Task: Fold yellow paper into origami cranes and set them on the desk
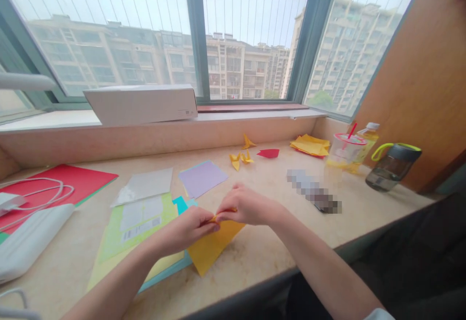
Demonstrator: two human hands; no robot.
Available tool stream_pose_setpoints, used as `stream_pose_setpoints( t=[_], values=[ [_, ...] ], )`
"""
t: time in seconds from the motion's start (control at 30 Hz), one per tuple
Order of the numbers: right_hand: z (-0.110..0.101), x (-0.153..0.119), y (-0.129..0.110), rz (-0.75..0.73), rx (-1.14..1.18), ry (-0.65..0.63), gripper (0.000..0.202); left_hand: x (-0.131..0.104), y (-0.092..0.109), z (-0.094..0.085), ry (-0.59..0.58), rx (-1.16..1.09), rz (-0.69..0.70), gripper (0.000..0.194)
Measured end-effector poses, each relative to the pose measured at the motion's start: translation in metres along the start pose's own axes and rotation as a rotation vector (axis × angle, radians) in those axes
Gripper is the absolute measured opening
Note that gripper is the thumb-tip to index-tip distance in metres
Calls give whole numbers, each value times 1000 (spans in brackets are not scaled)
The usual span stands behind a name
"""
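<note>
Both hands meet over the front of the table, pinching a small folded piece of yellow-orange paper [214, 218] between the fingertips. My left hand [194, 225] grips it from the left, thumb and index finger pressed together. From the right, my right hand [247, 206] has its fingers curled round the other end; most of the folded piece is hidden. Under the hands lies a flat yellow-orange sheet [214, 247], one corner pointing to the table's front edge. I cannot tell whether it joins the held piece. Blue paper scraps [181, 205] lie just beyond my left hand.
Purple sheets [204, 178], a green paper pack [109, 237] and red sheets [91, 180] lie left. Yellow folded figures [241, 159], a red piece [268, 153] and a yellow stack [309, 144] lie behind. A lidded cup [344, 150] and a dark bottle [391, 167] stand right.
</note>
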State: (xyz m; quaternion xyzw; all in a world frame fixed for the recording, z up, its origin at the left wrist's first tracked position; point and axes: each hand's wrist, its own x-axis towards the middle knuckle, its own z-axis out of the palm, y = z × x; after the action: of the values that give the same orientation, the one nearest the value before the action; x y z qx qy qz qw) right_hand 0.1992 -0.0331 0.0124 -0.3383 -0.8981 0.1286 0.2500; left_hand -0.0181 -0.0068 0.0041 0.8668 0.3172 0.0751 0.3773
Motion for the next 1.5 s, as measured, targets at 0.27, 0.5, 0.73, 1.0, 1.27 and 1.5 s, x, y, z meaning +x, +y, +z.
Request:
stream_pose_setpoints(
  t=[0.27,0.5,0.73,1.0,1.27,1.5],
  values=[
    [-11,-8,18,173,79,57,18,0,-6,-10,60,-44,-40,44],
    [-27,-12,21,290,235,79,19,-5,-12,-24,96,-10,-27,50],
    [-25,-14,32,292,-10,320,22,-4,-11,-36,318,-136,-147,51],
    [12,5,12,26,-251,389,28,13,-2,-6,362,-939,4,58],
    [43,23,3,165,91,602,29,20,-1,10,694,-1173,-65,38],
    [48,29,8,477,907,521,42,25,1,18,786,-1305,79,34]
  ],
)
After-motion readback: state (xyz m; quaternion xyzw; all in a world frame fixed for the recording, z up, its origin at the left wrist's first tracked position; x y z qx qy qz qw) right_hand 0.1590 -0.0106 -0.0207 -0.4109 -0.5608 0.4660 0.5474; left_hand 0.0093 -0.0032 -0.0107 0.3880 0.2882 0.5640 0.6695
